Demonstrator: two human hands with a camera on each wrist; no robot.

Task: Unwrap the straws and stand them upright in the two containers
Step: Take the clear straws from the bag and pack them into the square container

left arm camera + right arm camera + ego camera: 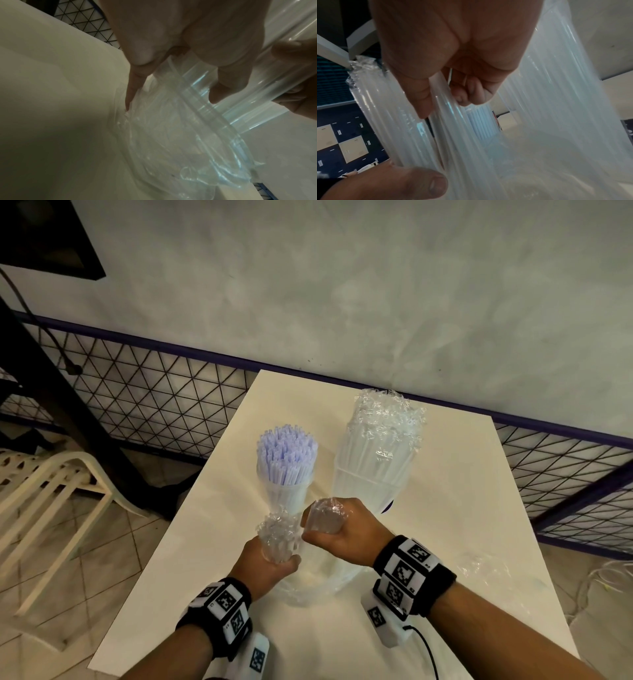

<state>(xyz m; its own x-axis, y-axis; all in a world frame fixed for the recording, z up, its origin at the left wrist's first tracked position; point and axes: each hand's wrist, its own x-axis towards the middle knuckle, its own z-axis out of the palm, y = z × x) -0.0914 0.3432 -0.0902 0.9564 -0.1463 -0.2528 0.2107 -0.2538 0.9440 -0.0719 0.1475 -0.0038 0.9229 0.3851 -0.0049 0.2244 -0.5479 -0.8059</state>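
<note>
left hand [265, 565] fingers curled around a bunch of wrapped straws [279, 537], right hand [342, 530] clamped on a second bunch [323, 520], both above a white table [462, 508], two straw-filled containers [287, 494] just behind

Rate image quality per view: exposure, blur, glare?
Head: evenly lit and sharp, wide-angle bends the edges, small glints on the wrapped straws. Left wrist: dim, soft, the left hand out of focus. Right wrist: brighter, the right hand fairly sharp, straws below smear to haze.
</note>
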